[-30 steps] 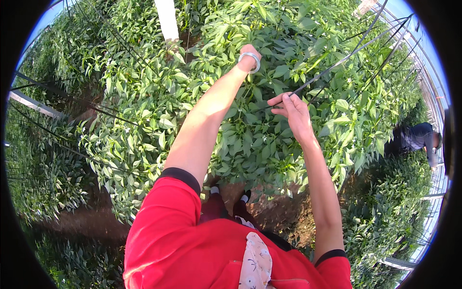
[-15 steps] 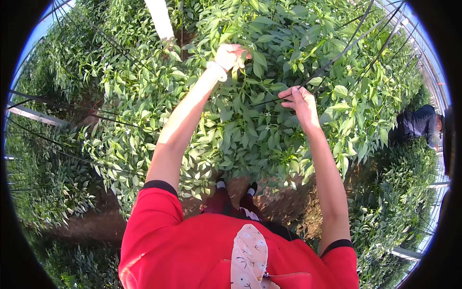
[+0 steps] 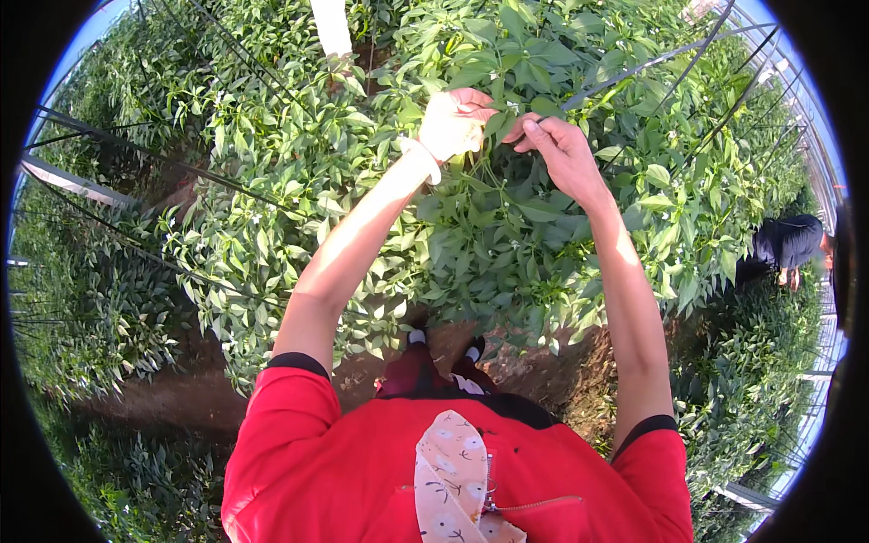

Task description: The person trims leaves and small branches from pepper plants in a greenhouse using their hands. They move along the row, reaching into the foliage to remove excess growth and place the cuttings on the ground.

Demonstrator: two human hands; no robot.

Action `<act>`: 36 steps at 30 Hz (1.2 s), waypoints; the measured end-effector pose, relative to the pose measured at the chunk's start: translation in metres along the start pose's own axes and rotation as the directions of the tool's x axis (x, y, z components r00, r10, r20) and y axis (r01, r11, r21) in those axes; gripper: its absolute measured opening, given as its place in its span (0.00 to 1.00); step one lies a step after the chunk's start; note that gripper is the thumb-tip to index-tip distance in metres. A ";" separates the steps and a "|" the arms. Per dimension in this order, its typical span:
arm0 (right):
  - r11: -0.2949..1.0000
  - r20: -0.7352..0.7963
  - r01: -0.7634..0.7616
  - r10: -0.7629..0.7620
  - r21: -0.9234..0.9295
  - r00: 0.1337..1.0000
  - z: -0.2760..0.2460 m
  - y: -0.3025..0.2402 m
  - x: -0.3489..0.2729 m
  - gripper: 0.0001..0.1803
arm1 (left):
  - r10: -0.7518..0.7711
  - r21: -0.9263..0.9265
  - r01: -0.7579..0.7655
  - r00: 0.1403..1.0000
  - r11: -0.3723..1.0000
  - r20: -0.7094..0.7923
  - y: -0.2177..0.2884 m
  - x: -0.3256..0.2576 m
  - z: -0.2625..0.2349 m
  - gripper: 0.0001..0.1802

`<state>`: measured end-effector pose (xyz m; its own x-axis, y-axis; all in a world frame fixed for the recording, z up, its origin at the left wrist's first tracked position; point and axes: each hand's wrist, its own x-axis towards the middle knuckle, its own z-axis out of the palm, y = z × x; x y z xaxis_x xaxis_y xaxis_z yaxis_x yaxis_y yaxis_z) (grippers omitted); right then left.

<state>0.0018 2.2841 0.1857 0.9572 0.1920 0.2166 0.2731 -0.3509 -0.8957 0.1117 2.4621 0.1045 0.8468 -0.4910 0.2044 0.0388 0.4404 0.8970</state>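
Observation:
My left hand [image 3: 453, 125] is among the upper leaves of a bushy green plant [image 3: 484, 271] that looks like a pepper plant. Its fingers are bent closed around a leafy stem [image 3: 493, 149]. Just to the right, my right hand [image 3: 563, 156] pinches a dark cord [image 3: 625, 80], which slants up to the right. The fingertips of both hands nearly meet, with leaves between them. Foliage partly hides what lies in the left fingers. A pale band circles my left wrist.
Dense rows of similar plants [image 3: 262, 235] stand on both sides. Other dark cords [image 3: 181, 167] cross over them. Bare soil [image 3: 172, 398] runs between rows near my feet. A person in dark clothes [image 3: 787, 242] bends at the far right. A white post-like piece [image 3: 331, 25] stands at the top.
My right hand has moved up and left with the cord, coming close to my left hand. My left hand has shifted slightly right and remains in the foliage.

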 end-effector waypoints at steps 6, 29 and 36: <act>0.922 0.059 0.226 -0.219 -0.313 0.974 -0.028 -0.028 0.014 0.15 | -0.102 0.163 0.085 0.990 0.983 0.099 0.012 0.007 0.044 0.07; 0.935 -0.208 -0.148 0.083 -0.324 0.975 -0.064 -0.019 -0.009 0.14 | -0.061 -0.178 0.023 0.976 0.984 -0.208 -0.037 0.020 0.073 0.06; 0.717 -0.084 0.032 -0.125 -0.696 0.989 -0.072 -0.047 0.008 0.12 | -0.116 -0.108 0.137 0.976 0.985 0.186 -0.034 0.010 0.098 0.08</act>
<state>0.0041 2.2359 0.2572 0.9201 0.1572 0.3587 0.2934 -0.8834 -0.3653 0.0670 2.3689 0.1142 0.7234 -0.6697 0.1682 0.2118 0.4471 0.8691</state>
